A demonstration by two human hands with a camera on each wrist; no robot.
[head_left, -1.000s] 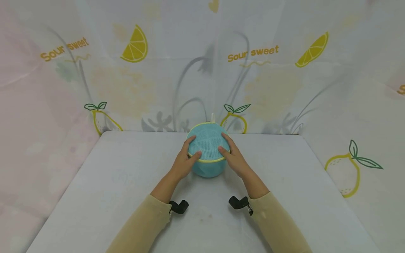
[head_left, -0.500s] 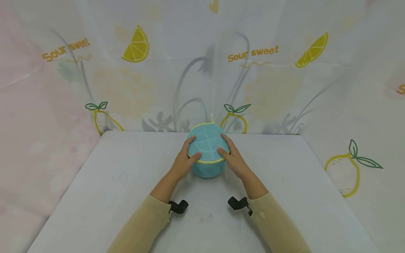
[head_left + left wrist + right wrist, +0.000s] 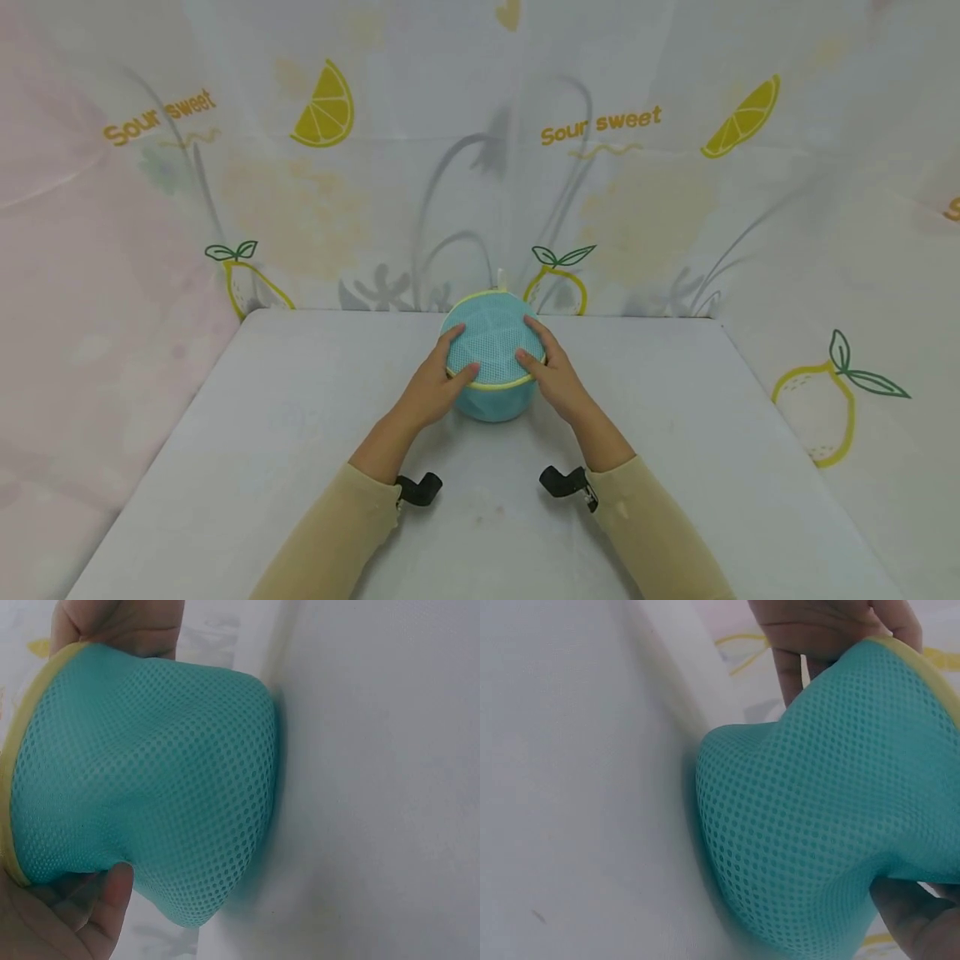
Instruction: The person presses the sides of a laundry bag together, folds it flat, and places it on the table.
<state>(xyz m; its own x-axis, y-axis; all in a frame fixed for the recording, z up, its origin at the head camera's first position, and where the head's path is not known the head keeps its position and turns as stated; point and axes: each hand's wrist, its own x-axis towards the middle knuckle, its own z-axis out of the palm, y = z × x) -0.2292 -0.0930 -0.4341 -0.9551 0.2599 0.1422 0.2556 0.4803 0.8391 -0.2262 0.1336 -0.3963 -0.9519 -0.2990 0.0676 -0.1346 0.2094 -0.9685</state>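
With left hand (image 3: 429, 392) and right hand (image 3: 561, 387) reached forward and angled inward, the blue-green mesh bag (image 3: 491, 337) is gripped by its sides between their fingers (image 3: 546, 338), its base rested on the table (image 3: 300, 408) below, tabletop being spread widely either side and its far edge seen beyond the fingertips.

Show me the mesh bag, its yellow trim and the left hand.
Mesh bag (image 3: 493, 350), head view: top panel.
Yellow trim (image 3: 6, 791), left wrist view: middle stretch.
Left hand (image 3: 432, 390), head view: back of hand.
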